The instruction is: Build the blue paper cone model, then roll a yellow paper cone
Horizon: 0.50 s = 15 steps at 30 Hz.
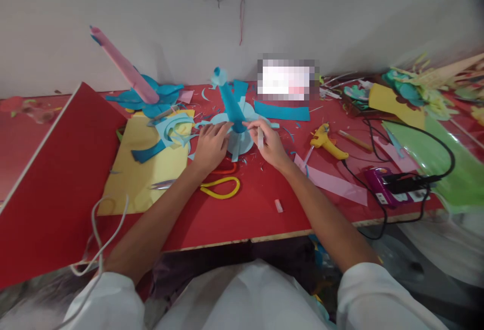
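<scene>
A blue rolled-paper tube point(230, 100) leans slightly left, with a pale, frilly ring near its top. Its foot stands on a light-blue petal-shaped paper base point(239, 144). My left hand point(212, 143) has its fingertips against the left side of the tube's foot, the fingers bent inward. From the other side, the index finger of my right hand point(269, 143) touches the foot too. A short whitish strip point(260, 137) sticks out of my right hand's curled fingers; its kind is unclear. Scissors with yellow and red handles point(220, 188) lie below my left hand, partly hidden by my forearm.
A pink paper tube point(126, 67) on blue petals stands back left. Yellow paper point(130, 168) and a red board point(56, 183) lie left. At right are a yellow glue gun point(328, 142), pink strip point(338, 186), purple power strip point(393, 188) with cables, and green sheets point(438, 161).
</scene>
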### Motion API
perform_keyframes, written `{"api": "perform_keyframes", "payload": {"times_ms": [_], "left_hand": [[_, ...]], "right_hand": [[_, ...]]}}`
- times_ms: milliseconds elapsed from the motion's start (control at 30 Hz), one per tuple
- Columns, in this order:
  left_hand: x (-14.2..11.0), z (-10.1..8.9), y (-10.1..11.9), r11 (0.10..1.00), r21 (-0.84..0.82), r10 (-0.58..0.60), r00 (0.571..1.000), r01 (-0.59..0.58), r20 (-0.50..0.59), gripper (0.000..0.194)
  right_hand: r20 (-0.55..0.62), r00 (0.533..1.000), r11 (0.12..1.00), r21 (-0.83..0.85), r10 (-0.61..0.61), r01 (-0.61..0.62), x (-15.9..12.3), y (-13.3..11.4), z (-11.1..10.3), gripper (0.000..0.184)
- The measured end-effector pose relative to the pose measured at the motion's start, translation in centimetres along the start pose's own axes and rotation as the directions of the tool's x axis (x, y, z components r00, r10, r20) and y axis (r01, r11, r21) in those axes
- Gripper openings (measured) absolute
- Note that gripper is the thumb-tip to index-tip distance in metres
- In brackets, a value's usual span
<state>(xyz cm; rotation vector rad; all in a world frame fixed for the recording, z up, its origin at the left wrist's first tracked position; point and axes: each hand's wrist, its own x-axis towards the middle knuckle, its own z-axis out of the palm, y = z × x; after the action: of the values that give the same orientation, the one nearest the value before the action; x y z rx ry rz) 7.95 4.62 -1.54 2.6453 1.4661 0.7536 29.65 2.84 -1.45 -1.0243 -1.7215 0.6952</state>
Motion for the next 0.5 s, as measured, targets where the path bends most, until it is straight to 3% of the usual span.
{"api": "perform_keyframes", "payload": {"times_ms": [100,300,500], "left_hand": [[0.0,0.0,0.0,1.000,-0.004,-0.007,1.000,0.007,-0.014,0.046],[0.1,0.2,0.0,1.000,-0.026,-0.005,1.000,0.006,0.024,0.046],[-0.1,0.5,0.1,0.998,-0.032,0.055,0.997,-0.053,0.061,0.056]], "right_hand": [[-0.011,0.999,0.999,0.011,-0.041,0.042,0.0,-0.1,0.0,0.024],[-0.203,0.979,0.999,-0.054,-0.006,-0.005,0.4,2.2,0.0,0.021],[-0.027,0.999,0.999,0.006,0.034,-0.034,0.3,2.4,0.5,0.025]]}}
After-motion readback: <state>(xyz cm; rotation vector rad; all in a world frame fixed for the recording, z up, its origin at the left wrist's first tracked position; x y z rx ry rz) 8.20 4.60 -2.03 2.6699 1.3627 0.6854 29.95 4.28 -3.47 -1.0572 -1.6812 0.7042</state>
